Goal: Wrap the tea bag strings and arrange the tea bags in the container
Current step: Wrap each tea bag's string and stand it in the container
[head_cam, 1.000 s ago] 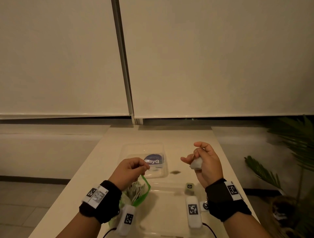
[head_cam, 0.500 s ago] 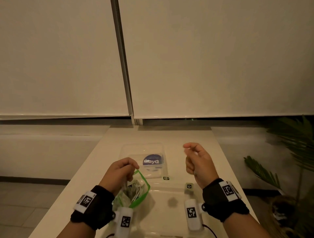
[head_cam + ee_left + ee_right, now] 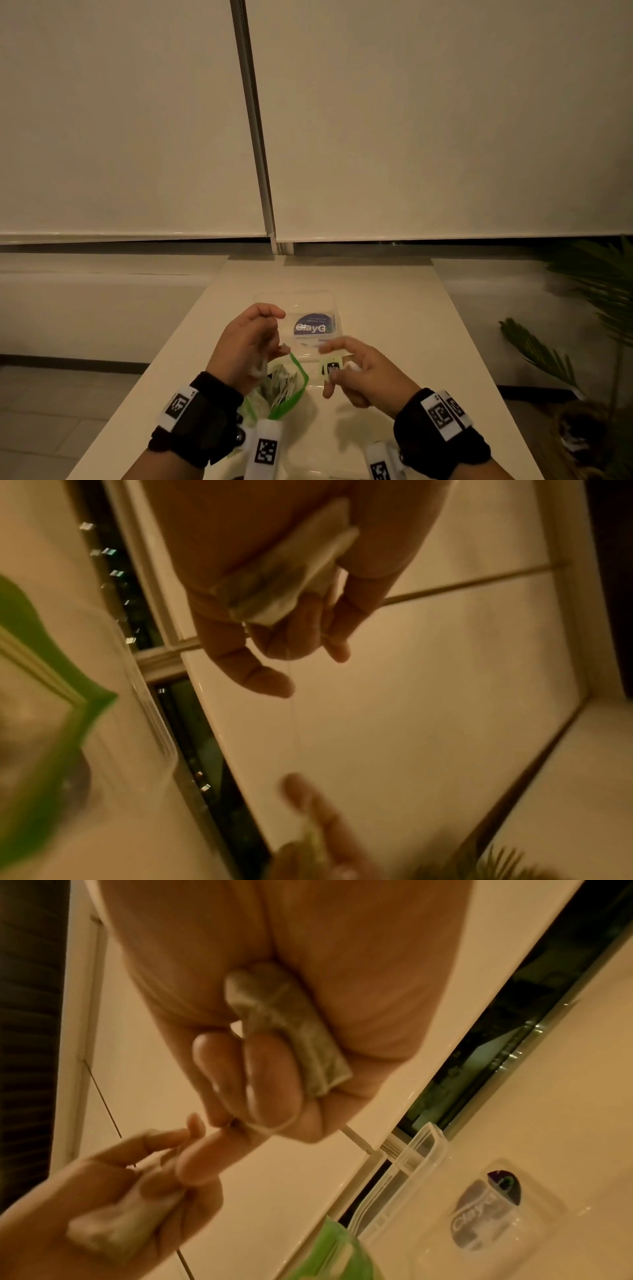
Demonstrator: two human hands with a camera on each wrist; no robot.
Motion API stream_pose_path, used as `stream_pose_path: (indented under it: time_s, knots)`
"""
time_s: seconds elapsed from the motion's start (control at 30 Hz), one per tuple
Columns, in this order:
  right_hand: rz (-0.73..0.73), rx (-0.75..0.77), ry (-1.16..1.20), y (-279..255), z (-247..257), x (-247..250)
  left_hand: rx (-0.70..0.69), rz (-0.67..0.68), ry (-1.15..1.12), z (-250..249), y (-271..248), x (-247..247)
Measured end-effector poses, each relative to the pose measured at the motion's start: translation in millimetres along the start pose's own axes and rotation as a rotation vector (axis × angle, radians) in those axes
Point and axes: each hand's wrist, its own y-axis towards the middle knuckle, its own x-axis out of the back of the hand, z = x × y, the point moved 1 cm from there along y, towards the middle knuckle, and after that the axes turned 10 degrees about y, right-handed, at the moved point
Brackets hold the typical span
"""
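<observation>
**Two tea bags in hand above the pouch and the clear box**

A green-rimmed pouch is standing open on the desk just in front of the left wrist, and a bundle of pale tea bags is sitting inside it. Beyond the pouch a clear plastic container is lying on the desk; a round dark label reading "ClayG" is showing through it. Whether any tea bags are lying in it cannot be told.

The left hand is hovering over the pouch mouth, its grip clamped on one tea bag: the fingers are curling around a pale, crumpled paper sachet with dark leaf showing through. A thin string is hanging from it toward the right hand. The right hand's grip is pressing a second, rolled tea bag into the palm, while its thumb and forefinger are pinching a small pale tag with dark print.

The desk is long, pale and smooth, running away toward closed light roller blinds split by a vertical frame. Dark palm leaves are reaching in at the right, and tiled floor is showing at the left. The light is dim and warm.
</observation>
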Motion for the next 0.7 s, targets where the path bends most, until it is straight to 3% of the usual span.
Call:
stream_pose_path:
  time_s: [0.07, 0.13, 0.23, 0.37, 0.57, 0.7]
  knots:
    - [-0.014, 0.036, 0.027, -1, 3, 2, -0.04, -0.006, 0.266, 6, -4, 1]
    - [-0.017, 0.057, 0.022, 0, 5, 3, -0.059, 0.079, 0.475, 11, -8, -2]
    - [-0.022, 0.078, -0.019, 3, 8, 1, -0.002, 0.189, 0.526, 18, -13, -11]
    - [-0.064, 0.115, -0.087, 3, 9, -1, -0.047, 0.246, 0.541, 18, -17, -20]
    - [-0.252, 0.185, -0.012, 1, 7, 5, -0.115, 0.077, 0.721, 19, -9, -16]
    - [-0.241, 0.205, -0.004, 0, 13, 10, -0.259, -0.03, 0.87, 17, -10, -12]
